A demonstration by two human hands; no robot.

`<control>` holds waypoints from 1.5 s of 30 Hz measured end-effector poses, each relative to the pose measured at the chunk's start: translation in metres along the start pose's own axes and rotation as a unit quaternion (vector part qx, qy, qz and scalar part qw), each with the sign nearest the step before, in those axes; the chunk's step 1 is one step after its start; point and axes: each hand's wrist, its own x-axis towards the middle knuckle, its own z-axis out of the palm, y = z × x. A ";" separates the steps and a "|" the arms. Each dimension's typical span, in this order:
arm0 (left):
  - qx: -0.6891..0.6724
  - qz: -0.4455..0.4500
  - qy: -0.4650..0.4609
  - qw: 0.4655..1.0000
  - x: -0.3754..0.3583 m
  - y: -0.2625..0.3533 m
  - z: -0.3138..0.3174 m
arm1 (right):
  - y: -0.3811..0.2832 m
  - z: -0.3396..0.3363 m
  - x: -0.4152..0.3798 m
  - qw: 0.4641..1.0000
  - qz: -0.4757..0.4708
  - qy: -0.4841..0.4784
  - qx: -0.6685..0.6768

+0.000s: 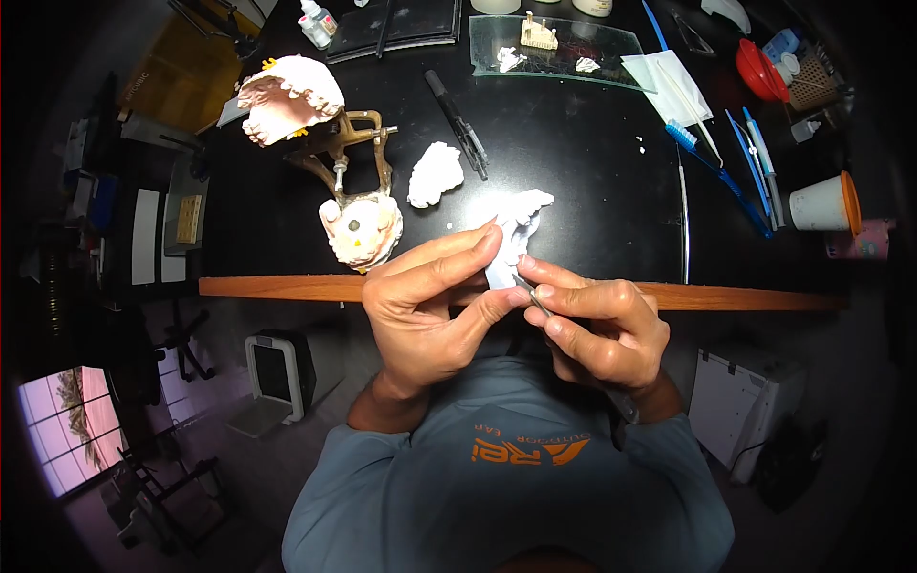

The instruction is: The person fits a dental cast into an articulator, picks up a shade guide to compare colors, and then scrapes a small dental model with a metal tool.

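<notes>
My left hand [430, 306] grips a white molded piece [517, 229] between thumb and fingers, over the table's front edge. In my right hand [607, 329] is a thin metal tool [533, 295], pinched by thumb and fingertips, its tip at the lower part of the white piece. Another white lump [436, 175] lies on the black table just beyond my left hand. Farther left is a metal articulator [342, 151], with a pink-white dental cast [291, 95] at its upper end and another cast [363, 229] at its lower end.
A black pen [457, 122] lies beyond the white lump. A glass plate [611, 59] at the back bears small pieces. To the right are a blue toothbrush [721, 175], a white tissue [664, 88], blue-handled tools [757, 158] and a cup [821, 206]. The wooden edge [277, 287] runs along the front.
</notes>
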 end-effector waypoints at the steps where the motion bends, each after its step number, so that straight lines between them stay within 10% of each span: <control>1: -0.005 0.000 0.003 1.000 0.000 0.000 0.000 | 0.001 0.001 0.000 1.000 -0.003 0.010 0.006; 45: 0.022 0.012 0.011 1.000 0.000 0.000 0.005 | 0.002 -0.002 0.005 0.993 0.076 0.061 0.067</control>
